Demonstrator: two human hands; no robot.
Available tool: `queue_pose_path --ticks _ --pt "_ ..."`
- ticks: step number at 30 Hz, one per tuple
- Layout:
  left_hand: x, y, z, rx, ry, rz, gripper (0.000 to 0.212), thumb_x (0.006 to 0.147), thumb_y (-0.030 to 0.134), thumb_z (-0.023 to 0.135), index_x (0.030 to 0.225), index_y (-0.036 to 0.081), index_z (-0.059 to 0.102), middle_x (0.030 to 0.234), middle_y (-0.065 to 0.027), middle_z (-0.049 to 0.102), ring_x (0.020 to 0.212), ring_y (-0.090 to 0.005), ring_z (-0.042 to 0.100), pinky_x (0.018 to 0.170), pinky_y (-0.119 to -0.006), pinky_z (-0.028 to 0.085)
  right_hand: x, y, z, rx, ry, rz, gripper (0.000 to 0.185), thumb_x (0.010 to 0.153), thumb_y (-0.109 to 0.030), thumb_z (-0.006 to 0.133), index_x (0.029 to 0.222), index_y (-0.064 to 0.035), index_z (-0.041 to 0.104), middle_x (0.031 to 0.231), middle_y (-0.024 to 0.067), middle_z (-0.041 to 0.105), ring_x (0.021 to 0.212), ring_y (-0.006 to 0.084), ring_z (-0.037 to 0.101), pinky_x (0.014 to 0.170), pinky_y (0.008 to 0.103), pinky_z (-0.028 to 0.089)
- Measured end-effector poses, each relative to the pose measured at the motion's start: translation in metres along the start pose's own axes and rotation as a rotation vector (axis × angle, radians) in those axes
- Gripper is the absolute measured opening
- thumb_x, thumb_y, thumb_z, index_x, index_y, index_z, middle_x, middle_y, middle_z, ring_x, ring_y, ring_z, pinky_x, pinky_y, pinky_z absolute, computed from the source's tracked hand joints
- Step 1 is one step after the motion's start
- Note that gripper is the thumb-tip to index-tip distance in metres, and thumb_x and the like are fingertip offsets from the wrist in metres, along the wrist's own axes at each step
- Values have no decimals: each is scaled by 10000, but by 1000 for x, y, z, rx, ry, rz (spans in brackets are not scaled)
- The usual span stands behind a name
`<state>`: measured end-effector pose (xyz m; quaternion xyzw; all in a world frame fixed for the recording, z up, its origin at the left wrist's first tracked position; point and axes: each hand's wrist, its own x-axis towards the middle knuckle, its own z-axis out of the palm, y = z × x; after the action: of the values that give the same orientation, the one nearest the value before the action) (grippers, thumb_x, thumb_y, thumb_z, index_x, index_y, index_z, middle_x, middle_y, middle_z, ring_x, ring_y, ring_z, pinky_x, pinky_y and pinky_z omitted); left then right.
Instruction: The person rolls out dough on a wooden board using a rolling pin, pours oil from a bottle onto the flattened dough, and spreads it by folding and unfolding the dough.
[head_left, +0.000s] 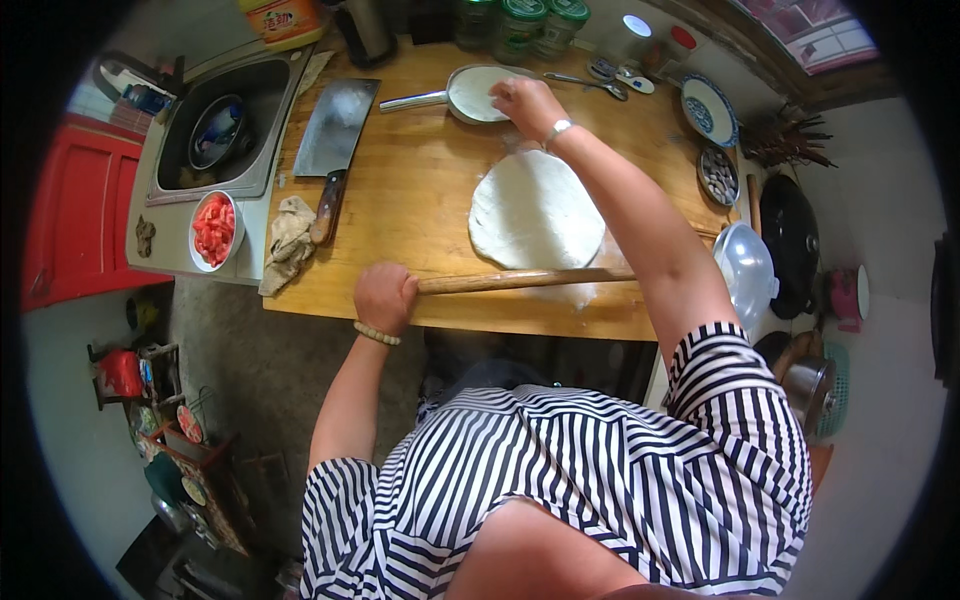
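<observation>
My left hand (385, 297) is closed around the left end of a long wooden rolling pin (517, 280), which lies across the board near its front edge. A flattened round sheet of dough (536, 214) rests just beyond the pin, close to its middle. My right hand (528, 106) reaches past the dough to a metal ladle (415, 102) filled with white flour (474, 91). Its fingers are bent at the flour's right side; whether they pinch any cannot be told. My right forearm passes over the pin's right end and hides it. Loose flour dusts the wooden board (420, 217).
A cleaver (336, 127) and crumpled cloth (291, 238) lie on the left, near a bowl of chopped tomatoes (215, 231) and a sink (281, 124). Spoons (592, 84), a patterned bowl (709, 112), a garlic dish (718, 176) and a metal basin (744, 274) stand right.
</observation>
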<state>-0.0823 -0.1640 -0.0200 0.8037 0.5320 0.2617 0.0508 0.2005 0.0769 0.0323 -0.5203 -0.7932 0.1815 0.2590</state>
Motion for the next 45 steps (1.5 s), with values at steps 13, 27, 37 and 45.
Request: queue_pose_path --ticks 13,27,37,45 --pt "-8 1 1 -41 51 -20 299 912 315 529 698 106 525 679 -95 506 657 -310 507 604 -423 388 -44 -18 -51 300 -348 227 221 860 -206 657 940 -1 663 717 81 659 640 131 629 615 307 524" --pt "-3 -2 5 32 108 61 274 911 282 538 699 108 523 684 -94 506 660 -304 502 599 -413 384 -144 23 -77 -10 -436 260 125 886 -86 569 914 -18 670 735 129 683 610 204 688 595 305 539" --pt "-3 0 3 -26 93 53 263 907 271 545 709 99 520 678 -91 505 666 -296 513 617 -406 395 -135 -49 -18 347 -537 117 88 845 -49 581 904 -18 637 789 165 669 700 248 675 665 340 523" --pt "-2 0 1 -3 85 49 238 907 266 547 747 91 530 711 -92 520 696 -296 520 643 -400 405 -142 1 -57 225 -212 508 140 893 -100 570 845 7 646 705 132 660 593 164 650 615 291 537"
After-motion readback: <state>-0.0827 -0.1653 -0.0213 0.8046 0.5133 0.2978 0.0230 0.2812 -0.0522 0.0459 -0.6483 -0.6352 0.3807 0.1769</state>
